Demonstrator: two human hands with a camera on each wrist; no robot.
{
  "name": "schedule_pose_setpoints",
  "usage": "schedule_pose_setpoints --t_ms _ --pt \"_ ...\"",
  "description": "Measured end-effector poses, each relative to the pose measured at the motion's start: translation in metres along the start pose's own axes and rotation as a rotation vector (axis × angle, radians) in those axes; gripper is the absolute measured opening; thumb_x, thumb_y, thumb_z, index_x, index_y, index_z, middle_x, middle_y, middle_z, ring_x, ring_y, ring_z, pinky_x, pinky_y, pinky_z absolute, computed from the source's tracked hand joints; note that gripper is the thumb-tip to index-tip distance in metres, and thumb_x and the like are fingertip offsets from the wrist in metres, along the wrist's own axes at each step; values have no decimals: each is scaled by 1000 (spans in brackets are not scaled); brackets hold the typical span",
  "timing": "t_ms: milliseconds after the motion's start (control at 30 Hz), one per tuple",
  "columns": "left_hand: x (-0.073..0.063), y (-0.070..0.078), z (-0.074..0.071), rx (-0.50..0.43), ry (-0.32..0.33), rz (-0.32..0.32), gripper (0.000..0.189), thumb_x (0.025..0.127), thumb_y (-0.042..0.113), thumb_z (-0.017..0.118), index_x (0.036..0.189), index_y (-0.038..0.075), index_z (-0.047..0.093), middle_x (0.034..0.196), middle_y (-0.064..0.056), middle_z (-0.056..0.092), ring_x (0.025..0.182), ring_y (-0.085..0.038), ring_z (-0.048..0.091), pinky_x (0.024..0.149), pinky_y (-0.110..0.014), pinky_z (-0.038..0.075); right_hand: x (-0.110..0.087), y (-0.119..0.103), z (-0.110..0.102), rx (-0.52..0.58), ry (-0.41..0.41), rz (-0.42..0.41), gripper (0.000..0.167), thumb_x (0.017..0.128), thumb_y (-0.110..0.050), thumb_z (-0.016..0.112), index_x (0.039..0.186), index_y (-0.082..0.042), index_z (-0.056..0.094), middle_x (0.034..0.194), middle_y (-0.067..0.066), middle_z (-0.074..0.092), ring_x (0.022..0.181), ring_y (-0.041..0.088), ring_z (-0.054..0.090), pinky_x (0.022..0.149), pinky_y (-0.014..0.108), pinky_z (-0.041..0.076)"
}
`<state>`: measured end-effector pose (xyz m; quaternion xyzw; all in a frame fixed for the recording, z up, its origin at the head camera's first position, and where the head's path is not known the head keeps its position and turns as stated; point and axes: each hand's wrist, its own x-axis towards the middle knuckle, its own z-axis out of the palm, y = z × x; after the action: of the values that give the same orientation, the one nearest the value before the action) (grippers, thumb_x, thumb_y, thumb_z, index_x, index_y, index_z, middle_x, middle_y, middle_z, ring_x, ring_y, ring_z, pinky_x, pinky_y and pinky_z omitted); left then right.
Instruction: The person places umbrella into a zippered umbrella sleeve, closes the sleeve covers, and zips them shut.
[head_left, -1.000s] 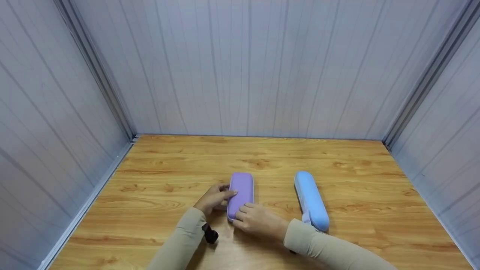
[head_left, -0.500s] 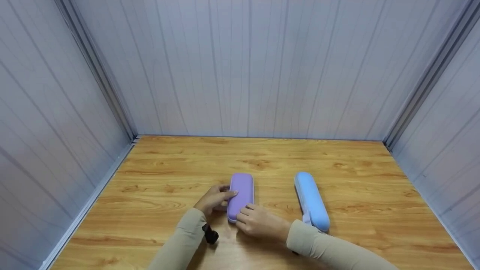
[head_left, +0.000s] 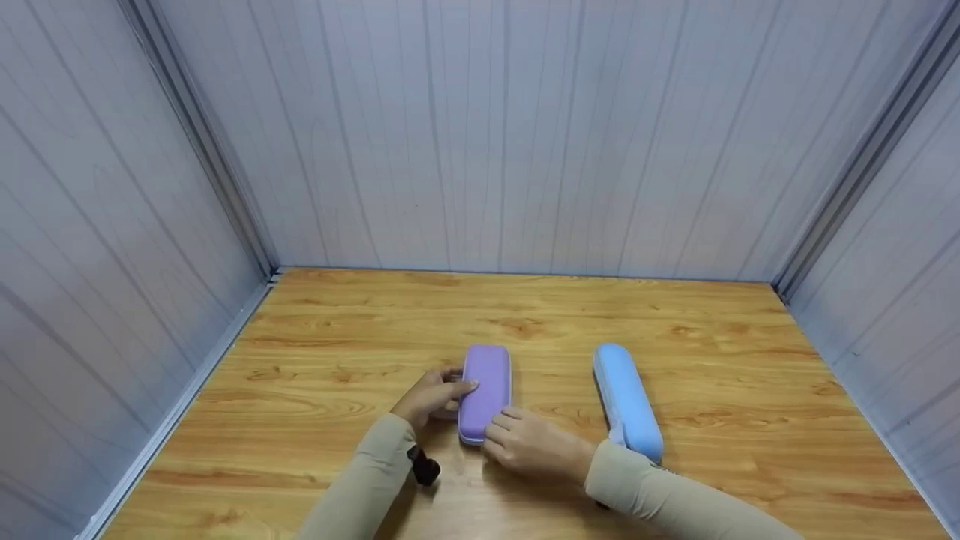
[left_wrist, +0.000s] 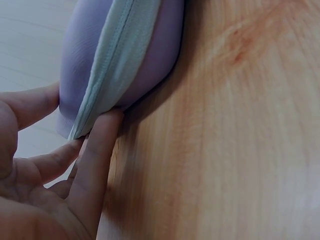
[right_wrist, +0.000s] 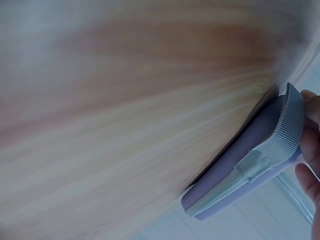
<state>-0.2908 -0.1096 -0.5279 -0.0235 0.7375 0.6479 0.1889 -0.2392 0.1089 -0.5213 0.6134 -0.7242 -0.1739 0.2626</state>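
Observation:
A purple zip case (head_left: 487,371) lies lengthwise on the wooden table, its rounded lid facing up. My left hand (head_left: 431,399) grips its left side, thumb on the lid and fingers low against the edge. The left wrist view shows the pale zipper band (left_wrist: 120,55) along that side, with fingertips right at it. At the near right corner, my right hand (head_left: 536,446) has curled fingers pinching at the case's edge. A pale ribbed strap (right_wrist: 287,132) crosses that end in the right wrist view, beside my fingers. Exactly what the right fingertips pinch is hidden.
A light blue zip case (head_left: 628,397) lies slanted to the right, its near end close by my right sleeve (head_left: 622,476). Pale panel walls (head_left: 495,135) enclose the table (head_left: 360,315) at the back and both sides. A black wrist camera (head_left: 425,466) juts from my left wrist.
My right hand has slid rightward along the case's near end to its right corner, uncovering more of that end. The left hand keeps its grip and the blue case stays put.

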Motion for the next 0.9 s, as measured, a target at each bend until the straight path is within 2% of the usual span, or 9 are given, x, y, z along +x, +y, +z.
schedule_pose_setpoints --t_ms 400,500,667,900 --pt "2 -2 0 -47 -10 -3 61 93 15 70 142 -10 42 126 -25 58 97 -32 67 82 -44 59 -9 2 6 70 70 27 14 94 -15 54 99 -15 68 96 -2 65 91 13 60 85 29 50" --pt "2 -2 1 -28 -10 6 60 93 14 70 142 -11 43 125 -25 58 98 -31 67 82 -43 59 -10 3 6 64 61 23 13 96 -16 55 99 -16 68 96 -3 65 91 13 60 85 29 50" --pt "2 1 2 13 -3 24 60 93 14 70 140 -12 44 122 -22 58 97 -29 66 82 -40 58 -14 5 3 71 42 23 10 98 -19 60 100 -16 68 98 -3 67 94 13 61 91 31 51" --pt "2 1 2 3 1 9 57 94 13 69 140 -10 46 116 -20 57 94 -28 66 81 -40 59 -23 7 7 155 67 40 12 97 -18 61 104 -13 69 107 1 69 105 16 63 100 34 49"
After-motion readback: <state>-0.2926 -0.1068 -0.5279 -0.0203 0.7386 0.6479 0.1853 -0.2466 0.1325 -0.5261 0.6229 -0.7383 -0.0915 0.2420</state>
